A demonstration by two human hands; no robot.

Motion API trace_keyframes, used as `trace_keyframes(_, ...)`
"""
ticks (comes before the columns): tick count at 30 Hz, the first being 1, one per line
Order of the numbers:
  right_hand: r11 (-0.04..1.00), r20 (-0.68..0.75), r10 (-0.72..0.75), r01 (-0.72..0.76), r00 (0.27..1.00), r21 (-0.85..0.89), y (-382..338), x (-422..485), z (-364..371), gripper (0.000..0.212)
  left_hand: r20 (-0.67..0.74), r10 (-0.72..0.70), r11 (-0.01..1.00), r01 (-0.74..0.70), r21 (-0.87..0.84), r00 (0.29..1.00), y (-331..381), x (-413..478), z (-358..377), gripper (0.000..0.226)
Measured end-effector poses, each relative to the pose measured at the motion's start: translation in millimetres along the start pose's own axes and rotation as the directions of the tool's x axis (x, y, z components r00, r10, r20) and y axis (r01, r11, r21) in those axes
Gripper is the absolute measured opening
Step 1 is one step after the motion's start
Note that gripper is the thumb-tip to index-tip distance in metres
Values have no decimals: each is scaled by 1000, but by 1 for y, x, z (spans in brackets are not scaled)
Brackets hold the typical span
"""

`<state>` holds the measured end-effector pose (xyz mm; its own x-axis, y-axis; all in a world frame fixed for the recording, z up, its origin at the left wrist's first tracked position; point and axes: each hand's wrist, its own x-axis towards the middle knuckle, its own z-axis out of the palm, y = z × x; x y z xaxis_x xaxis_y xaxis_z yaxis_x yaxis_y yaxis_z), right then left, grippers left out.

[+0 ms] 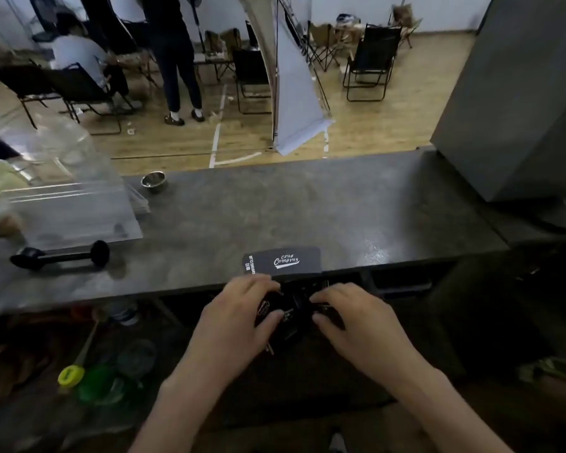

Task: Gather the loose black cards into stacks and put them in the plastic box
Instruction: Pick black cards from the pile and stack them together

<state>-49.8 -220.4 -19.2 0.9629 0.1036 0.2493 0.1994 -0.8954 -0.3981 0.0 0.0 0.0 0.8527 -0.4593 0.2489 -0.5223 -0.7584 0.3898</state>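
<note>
A stack of black cards (283, 260) with white lettering lies at the near edge of the grey counter (275, 210). Just below that edge, my left hand (239, 312) and my right hand (350, 313) both hold a bundle of loose black cards (294, 310), fingers curled round its left and right sides. The bundle is dark and partly hidden by my fingers. A clear plastic box (62, 204) stands on the counter at the far left, well away from both hands.
A black handled tool (59, 255) lies left of the cards. A small metal bowl (153, 181) sits near the counter's far edge. A grey block (517, 103) fills the right end. Green and yellow items (89, 377) sit on the lower shelf. People and folding chairs stand beyond.
</note>
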Motion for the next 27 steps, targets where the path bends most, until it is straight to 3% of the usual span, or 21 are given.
trace_keyframes(3, 1000, -33, 18, -18, 999, -17, 16, 36, 6, 28, 32, 41, 999, -40, -4, 999, -16, 33, 13, 44)
trace_keyframes(6, 999, 106, 27, -23, 994, -39, 32, 77, 11, 35, 162, 51, 992, -69, 105, 985, -30, 67, 21, 47)
trace_keyframes(10, 998, 184, -34, 43, 982, -44, 44, 100, 11, 35, 245, 46, 995, -66, 73, 968, -42, 88, 21, 42)
trace_keyframes(15, 996, 150, -59, 69, 987, -64, 44, 100, 9, 29, 159, 87, 995, -94, 38, 983, -42, 85, 25, 31)
trace_keyframes(20, 995, 126, -84, 89, 988, -39, 43, 77, 8, 33, 105, 203, 977, -209, 44, 973, -39, 68, 28, 35)
trace_keyframes(24, 988, 10, -147, 148, 989, -48, 43, 43, 21, 36, -25, 306, 952, -304, 39, 952, -37, 41, 43, 32)
trace_keyframes(27, 992, -47, -125, 124, 991, -19, 47, 16, 42, 35, -25, 332, 943, -331, 32, 943, -38, 20, 64, 31)
